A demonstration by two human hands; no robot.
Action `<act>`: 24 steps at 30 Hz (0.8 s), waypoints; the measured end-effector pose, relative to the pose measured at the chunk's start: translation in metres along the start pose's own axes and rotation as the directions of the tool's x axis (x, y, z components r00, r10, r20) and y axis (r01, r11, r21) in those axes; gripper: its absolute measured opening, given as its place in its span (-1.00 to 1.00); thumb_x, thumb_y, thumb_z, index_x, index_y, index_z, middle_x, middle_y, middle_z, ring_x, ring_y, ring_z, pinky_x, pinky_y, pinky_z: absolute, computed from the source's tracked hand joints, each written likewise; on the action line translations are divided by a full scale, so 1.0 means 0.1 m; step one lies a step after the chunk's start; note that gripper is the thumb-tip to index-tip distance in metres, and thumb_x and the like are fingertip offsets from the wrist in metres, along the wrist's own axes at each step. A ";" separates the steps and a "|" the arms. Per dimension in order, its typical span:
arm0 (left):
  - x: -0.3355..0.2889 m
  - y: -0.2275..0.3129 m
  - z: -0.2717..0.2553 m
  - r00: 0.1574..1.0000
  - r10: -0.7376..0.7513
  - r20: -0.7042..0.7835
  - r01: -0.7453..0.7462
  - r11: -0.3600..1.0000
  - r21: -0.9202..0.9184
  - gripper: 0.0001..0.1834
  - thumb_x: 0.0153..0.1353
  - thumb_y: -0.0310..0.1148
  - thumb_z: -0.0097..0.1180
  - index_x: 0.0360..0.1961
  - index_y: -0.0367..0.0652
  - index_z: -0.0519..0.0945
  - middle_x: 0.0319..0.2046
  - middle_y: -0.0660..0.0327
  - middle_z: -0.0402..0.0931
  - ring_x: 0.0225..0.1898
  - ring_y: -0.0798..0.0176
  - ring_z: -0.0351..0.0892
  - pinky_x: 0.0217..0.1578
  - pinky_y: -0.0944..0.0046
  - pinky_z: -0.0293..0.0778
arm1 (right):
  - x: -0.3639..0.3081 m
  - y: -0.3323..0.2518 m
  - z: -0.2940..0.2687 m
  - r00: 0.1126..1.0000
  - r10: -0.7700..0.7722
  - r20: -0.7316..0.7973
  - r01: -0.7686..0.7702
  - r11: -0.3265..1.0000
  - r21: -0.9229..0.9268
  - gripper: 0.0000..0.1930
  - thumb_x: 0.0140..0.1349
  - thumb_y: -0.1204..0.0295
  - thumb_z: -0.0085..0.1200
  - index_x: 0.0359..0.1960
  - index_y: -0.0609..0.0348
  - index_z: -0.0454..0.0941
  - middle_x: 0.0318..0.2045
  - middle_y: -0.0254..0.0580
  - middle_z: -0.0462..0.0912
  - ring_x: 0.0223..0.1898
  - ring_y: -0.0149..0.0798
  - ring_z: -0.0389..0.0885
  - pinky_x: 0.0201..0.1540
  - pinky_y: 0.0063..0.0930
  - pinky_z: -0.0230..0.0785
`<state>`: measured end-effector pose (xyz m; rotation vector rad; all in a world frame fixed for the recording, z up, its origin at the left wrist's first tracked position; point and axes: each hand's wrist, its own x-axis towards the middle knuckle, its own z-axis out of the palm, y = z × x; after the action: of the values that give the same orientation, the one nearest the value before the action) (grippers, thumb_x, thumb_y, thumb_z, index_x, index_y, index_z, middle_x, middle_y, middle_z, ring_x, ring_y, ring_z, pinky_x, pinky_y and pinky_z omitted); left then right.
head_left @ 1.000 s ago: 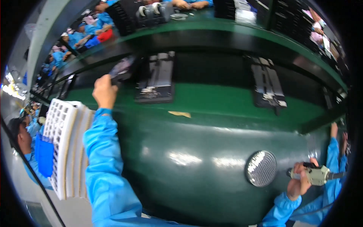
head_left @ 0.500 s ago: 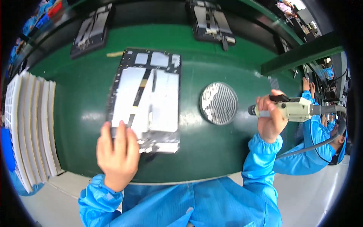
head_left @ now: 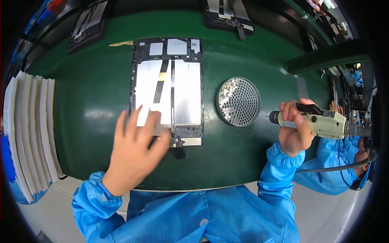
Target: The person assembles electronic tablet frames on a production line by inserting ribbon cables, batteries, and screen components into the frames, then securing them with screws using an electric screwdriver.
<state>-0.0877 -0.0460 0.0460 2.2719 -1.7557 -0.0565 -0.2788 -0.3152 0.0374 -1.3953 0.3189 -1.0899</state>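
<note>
An opened tablet [head_left: 189, 95] lies on the green bench, its silver battery cells and a dark ribbon cable exposed. My left hand [head_left: 133, 152], fingers spread and slightly blurred, is over the tablet's lower left corner; whether it touches is unclear. In my right hand [head_left: 295, 139] is a pale electric screwdriver [head_left: 330, 124], its thin bit pointing left. Between tablet and screwdriver sits a round dish [head_left: 247, 107] with a grid of holes, small shiny screws gathered on its left side.
Two more opened tablets, one far left [head_left: 86, 30] and one far middle [head_left: 227, 14], lie at the back. White ridged panels [head_left: 34, 133] stand at left. A green beam [head_left: 332, 56] juts in from the right, above a clear strip [head_left: 302, 87]. A co-worker's blue sleeve [head_left: 320, 166] shows beyond.
The tablet has straightened and shifted slightly right. My left hand has spread its fingers and moved right across its lower edge. The screwdriver stays in my right hand, and the view has shifted slightly.
</note>
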 end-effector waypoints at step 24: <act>0.27 -0.11 0.48 0.863 0.470 -0.186 -0.495 0.861 -0.117 -0.80 0.10 -0.46 0.21 -0.28 -0.38 0.64 -0.32 0.14 0.51 -0.25 0.21 0.48 -0.36 0.33 0.44 | 0.04 0.30 0.70 0.987 0.073 0.145 -0.082 0.995 0.053 -0.61 0.11 0.50 0.04 -0.01 0.22 0.30 -0.61 -0.18 0.41 -0.54 -0.25 0.41 -0.34 -0.22 0.31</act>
<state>-0.0791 -0.0785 0.0010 1.6194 -2.0975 0.0697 -0.2120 -0.2803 0.0279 -1.3886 0.2335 -0.9237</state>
